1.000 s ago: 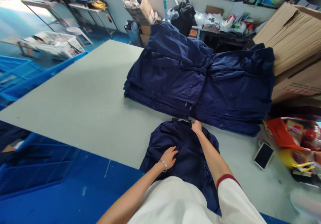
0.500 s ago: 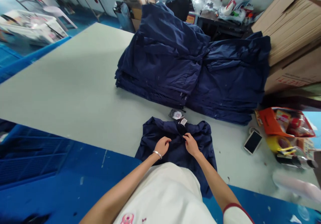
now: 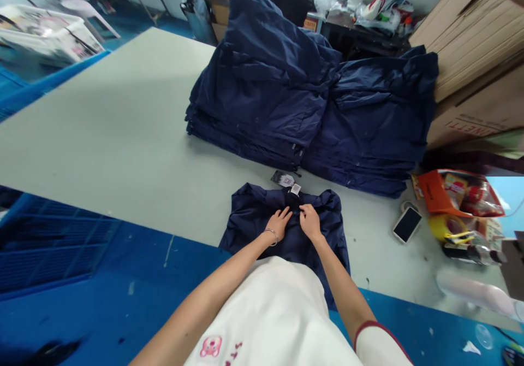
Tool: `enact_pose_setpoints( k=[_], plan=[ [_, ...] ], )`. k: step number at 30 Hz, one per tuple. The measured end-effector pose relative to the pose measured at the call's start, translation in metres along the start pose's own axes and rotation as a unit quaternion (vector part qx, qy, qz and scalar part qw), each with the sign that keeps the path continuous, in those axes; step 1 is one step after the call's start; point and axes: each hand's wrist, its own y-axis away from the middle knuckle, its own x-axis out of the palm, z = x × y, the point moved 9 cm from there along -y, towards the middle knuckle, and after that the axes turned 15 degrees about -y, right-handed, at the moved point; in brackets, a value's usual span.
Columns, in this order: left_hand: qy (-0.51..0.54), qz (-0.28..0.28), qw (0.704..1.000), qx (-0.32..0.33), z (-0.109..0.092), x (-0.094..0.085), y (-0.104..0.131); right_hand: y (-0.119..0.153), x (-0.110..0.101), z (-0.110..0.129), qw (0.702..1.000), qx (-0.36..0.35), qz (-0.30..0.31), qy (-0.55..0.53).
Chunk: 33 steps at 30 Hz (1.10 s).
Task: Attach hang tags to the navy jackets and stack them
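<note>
A dark blue garment [image 3: 249,207] lies on the table's near edge, partly hanging over it in front of my body. My left hand [image 3: 280,223], with a bracelet at the wrist, rests on the garment near its collar, fingers stretched out. Beside it, my right hand [image 3: 310,220] is closed on the garment, thumb and fingers pressed together at the collar. A paper tag [image 3: 285,179] and a white label [image 3: 295,189] show just beyond my fingers. Behind them are two stacks of dark blue garments [image 3: 262,93], side by side.
The pale table [image 3: 123,125] stretches left. On the right lie a phone [image 3: 406,224], an orange box [image 3: 438,194], yellow tape [image 3: 447,226] and a pale bottle [image 3: 470,292]. Large cardboard sheets [image 3: 483,38] stand at the back right. A blue crate [image 3: 53,246] is at the lower left.
My left hand has moved right, closer to the collar and my right hand, and its fingers have spread. My right hand has shifted slightly up at the collar. The view has shifted a little.
</note>
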Motion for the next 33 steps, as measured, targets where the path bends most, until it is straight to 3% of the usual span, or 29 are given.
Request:
enact_pose_setpoints(
  k=[2, 4, 8, 10, 13, 15, 19, 22, 26, 30, 33],
  plan=[
    [-0.009, 0.012, 1.0, -0.011, 0.004, 0.012, 0.002, -0.019, -0.011, 0.001, 0.996, 0.027, -0.048, -0.072],
    [-0.016, 0.017, 1.0, -0.007, 0.004, 0.021, 0.005, -0.037, -0.01, -0.007, 0.978, 0.096, -0.072, -0.172],
    [-0.013, 0.025, 1.0, 0.014, 0.006, 0.028, 0.004, -0.054, 0.024, -0.027, 0.878, 0.283, -0.061, -0.381],
    [-0.005, 0.027, 0.999, 0.022, 0.008, 0.027, 0.004, -0.059, 0.037, -0.027, 0.85, 0.318, -0.061, -0.415],
    [0.015, 0.023, 0.999, 0.037, 0.007, 0.021, 0.007, -0.063, 0.039, -0.017, 0.844, 0.312, -0.075, -0.431],
    [0.052, -0.007, 0.998, 0.044, 0.003, 0.008, 0.012, -0.063, 0.031, -0.003, 0.843, 0.266, -0.095, -0.458],
    [0.179, -0.163, 0.97, -0.007, 0.011, -0.035, 0.029, -0.046, 0.013, 0.027, 0.845, 0.124, -0.073, -0.515],
    [0.257, -0.235, 0.935, -0.064, 0.024, -0.051, 0.04, -0.017, 0.019, 0.019, 0.821, 0.143, -0.035, -0.552],
    [0.255, -0.272, 0.924, -0.084, 0.03, -0.066, 0.044, 0.016, 0.031, 0.003, 0.775, 0.174, -0.011, -0.607],
    [0.238, -0.282, 0.928, -0.056, 0.024, -0.08, 0.037, 0.03, 0.032, -0.001, 0.774, 0.176, -0.021, -0.607],
    [0.252, -0.249, 0.935, -0.002, 0.014, -0.078, 0.025, 0.035, 0.03, 0.001, 0.77, 0.178, -0.02, -0.612]
  ],
)
